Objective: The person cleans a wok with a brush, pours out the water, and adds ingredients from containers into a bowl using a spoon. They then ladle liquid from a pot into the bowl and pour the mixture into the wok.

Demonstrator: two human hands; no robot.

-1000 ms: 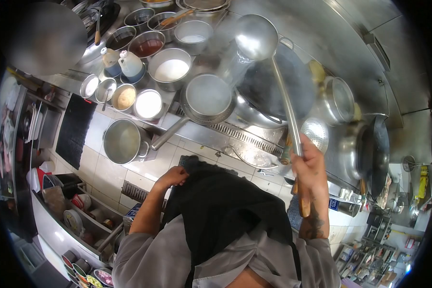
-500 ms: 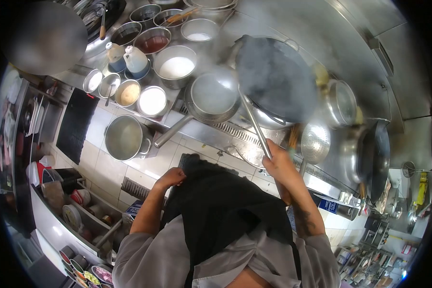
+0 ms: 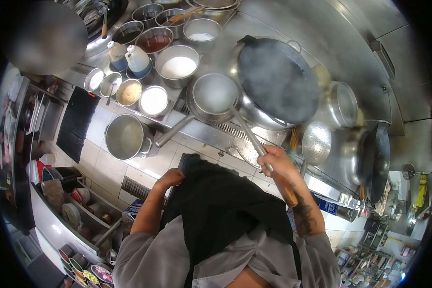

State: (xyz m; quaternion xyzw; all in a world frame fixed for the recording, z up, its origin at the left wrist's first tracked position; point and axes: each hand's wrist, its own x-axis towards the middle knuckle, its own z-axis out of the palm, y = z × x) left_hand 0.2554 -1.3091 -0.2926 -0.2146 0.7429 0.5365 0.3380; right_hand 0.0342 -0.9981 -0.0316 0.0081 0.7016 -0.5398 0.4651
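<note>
One long steel, wooden-handled ladle [image 3: 254,139]

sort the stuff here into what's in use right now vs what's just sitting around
In use: right hand, ladle, its bowl over the saucepan, smoking wok.

Sitting around: strainer, stockpot, seasoning bowls, two bottles. Left hand rests at the apron.

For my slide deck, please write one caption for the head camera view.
Right hand lowers a long steel ladle into a steaming round metal pot beside a smoking black wok.
</note>
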